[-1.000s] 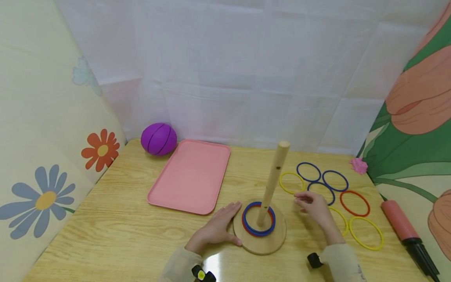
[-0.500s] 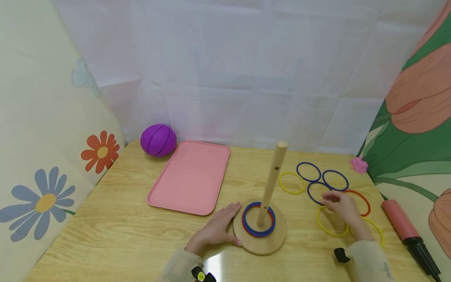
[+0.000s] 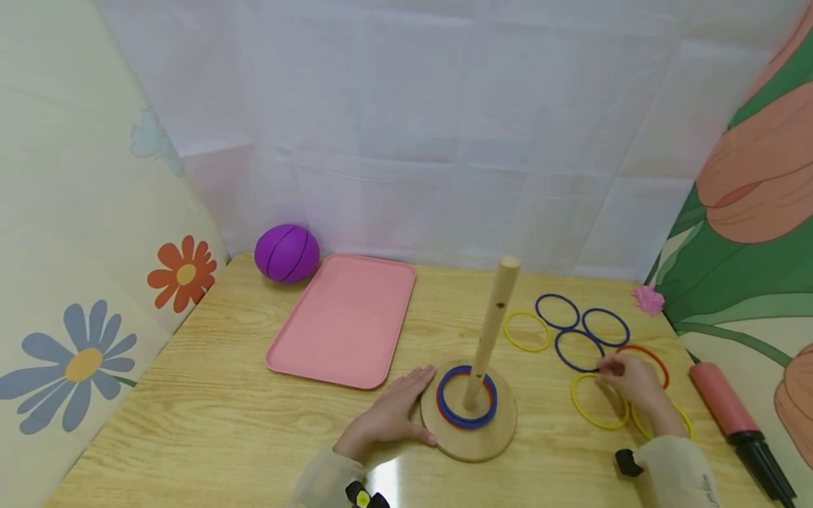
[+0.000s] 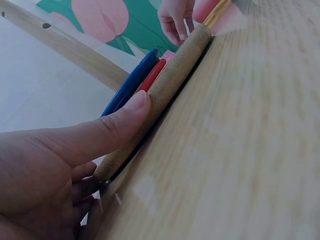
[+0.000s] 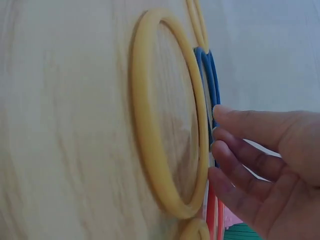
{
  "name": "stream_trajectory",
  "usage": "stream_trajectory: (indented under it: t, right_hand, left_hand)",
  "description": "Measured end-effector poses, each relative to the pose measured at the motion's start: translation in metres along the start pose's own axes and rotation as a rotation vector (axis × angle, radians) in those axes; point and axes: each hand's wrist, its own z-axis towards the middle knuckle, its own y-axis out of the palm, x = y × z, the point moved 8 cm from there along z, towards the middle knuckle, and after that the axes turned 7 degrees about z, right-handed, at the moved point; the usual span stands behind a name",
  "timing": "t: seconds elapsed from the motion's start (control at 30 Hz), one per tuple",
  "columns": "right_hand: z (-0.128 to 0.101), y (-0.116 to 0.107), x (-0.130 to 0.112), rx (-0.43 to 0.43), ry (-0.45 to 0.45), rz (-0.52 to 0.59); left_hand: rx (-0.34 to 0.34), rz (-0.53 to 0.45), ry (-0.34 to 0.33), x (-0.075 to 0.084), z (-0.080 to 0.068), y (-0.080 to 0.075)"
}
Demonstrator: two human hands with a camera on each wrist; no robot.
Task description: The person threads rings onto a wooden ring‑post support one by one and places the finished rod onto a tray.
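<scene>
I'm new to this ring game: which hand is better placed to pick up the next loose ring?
Probably the right hand: its fingertips reach the blue ring among the loose rings, with a yellow ring beside it. The left hand rests against the wooden base, far from them.

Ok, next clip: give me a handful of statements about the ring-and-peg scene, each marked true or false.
1. The left hand rests against the edge of the wooden base. True.
2. Three yellow rings sit on the peg. False: a blue ring and a red ring lie round it.
3. The right hand reaches among loose rings on the table, its fingertips at the nearest loose blue ring. True.
4. The purple ball lies inside the pink tray. False: it sits beside the tray, at the far corner.
5. The pink tray holds rings. False: nothing is in it.
</scene>
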Motion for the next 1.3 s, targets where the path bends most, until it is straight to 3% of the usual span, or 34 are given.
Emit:
stream_trajectory:
  t: [0.43, 0.8, 1.3]
  right_hand:
    - [0.000, 0.009, 0.010, -0.070, 0.050, -0.011]
    - [-0.003, 0.013, 0.006, -0.077, 0.033, -0.076]
    - [-0.008, 0.013, 0.001, -0.054, 0.065, -0.031]
  left_hand:
    - [0.000, -0.011, -0.001, 0.000, 0.000, 0.000]
    - [-0.004, -0.032, -0.015, 0.001, -0.001, -0.001]
    - [-0.003, -0.034, -0.013, 0.000, -0.001, -0.001]
